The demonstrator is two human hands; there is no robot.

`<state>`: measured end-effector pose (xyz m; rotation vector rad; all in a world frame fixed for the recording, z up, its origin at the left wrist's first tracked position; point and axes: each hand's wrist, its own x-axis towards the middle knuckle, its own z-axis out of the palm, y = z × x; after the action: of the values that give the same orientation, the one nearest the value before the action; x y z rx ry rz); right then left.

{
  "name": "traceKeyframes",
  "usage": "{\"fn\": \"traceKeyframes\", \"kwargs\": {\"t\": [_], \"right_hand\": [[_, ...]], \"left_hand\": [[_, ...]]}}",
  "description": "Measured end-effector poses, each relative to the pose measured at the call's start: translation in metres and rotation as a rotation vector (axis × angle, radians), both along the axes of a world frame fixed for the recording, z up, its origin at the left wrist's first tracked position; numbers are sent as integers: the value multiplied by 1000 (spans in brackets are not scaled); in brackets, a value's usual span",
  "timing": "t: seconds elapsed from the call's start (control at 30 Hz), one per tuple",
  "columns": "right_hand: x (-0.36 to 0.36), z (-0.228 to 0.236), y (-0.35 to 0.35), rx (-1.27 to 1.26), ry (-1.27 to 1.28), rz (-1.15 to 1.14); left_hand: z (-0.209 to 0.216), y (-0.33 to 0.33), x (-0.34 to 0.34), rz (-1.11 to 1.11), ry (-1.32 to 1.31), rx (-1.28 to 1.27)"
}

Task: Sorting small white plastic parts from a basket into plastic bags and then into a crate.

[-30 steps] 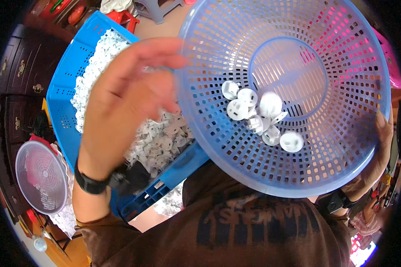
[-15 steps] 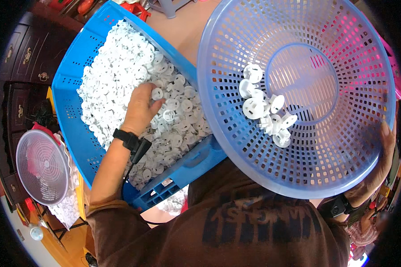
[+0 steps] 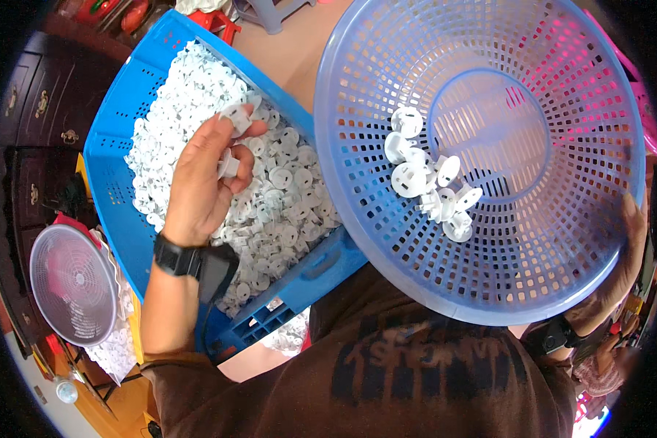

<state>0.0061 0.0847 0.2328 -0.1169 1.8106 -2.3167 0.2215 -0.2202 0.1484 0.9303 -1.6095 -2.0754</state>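
Observation:
My left hand (image 3: 197, 182) is raised over a blue crate (image 3: 109, 157), its fingers closed around white outlet plug covers (image 3: 235, 120). Two of these show, one at the fingertips and one lower against the curled fingers. A heap of the same round, slotted plastic pieces (image 3: 288, 179) fills much of the crate. To the right, my right hand (image 3: 631, 237) grips the rim of a large translucent blue-purple plastic basket (image 3: 445, 301); part of that hand is hidden behind it. Several loose covers (image 3: 410, 179) lie clustered on the basket's left inner side.
A smaller purple basket (image 3: 73, 285) stands at the left beside white pieces (image 3: 115, 350). Dark drawers (image 3: 40, 102) line the far left. A grey stool (image 3: 270, 16) and a red stool (image 3: 223, 28) stand beyond the crate. Another person's arm (image 3: 602, 365) shows at lower right.
My left hand has lifted from the heap toward me, turning so that the covers in its fingers show. The large basket has shifted slightly left, still held by my right hand.

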Motion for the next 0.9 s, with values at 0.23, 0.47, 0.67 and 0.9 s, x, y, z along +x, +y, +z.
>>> {"fn": "traceKeyframes", "kwargs": {"t": [0.23, 0.47, 0.67, 0.9], "right_hand": [[2, 3, -8, -162, -94, 70], [-3, -2, 0, 87, 181, 142], [1, 1, -4, 12, -27, 9], [-4, -5, 12, -49, -43, 67]], "left_hand": [[55, 46, -45, -312, 207, -417], [-65, -39, 17, -148, -472, -1059], [-109, -14, 24, -253, -584, -1173], [-126, 2, 28, -117, -428, -1107]]}}
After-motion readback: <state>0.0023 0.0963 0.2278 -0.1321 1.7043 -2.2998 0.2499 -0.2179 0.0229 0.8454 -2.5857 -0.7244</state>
